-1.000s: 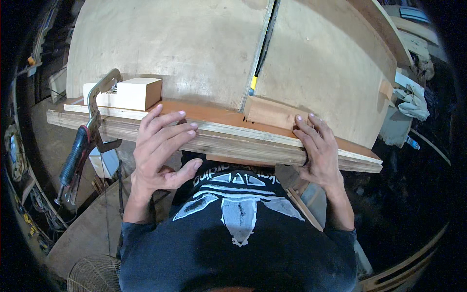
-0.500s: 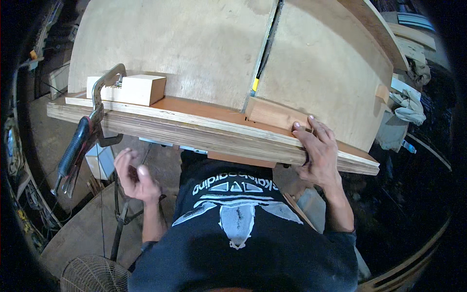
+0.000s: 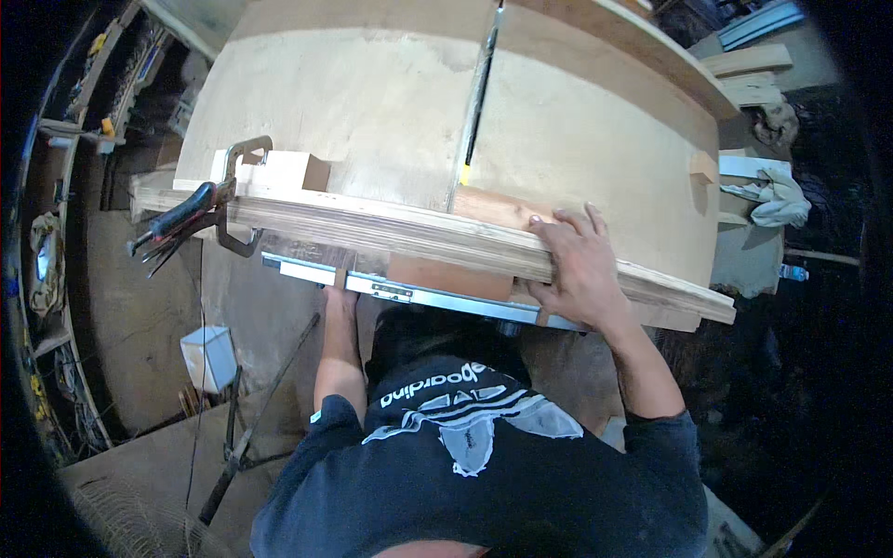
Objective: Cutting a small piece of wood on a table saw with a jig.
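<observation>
Laminated plywood beam [image 3: 400, 228] is set along the near edge of the plywood worktop [image 3: 363, 112], its long axis stretched from left to right on a slant: the left end is pointed slightly away from the person, the right end slightly toward the body. Right of its middle, the beam is gripped by the right hand [image 3: 581, 272], with fingers laid over the top and the thumb lowered on the near side. The left hand [image 3: 339, 297] is mostly hidden at a metal rail [image 3: 437, 299]; the state of its grip cannot be told. Toward the left end, a locking C-clamp [image 3: 189, 210] is fastened.
</observation>
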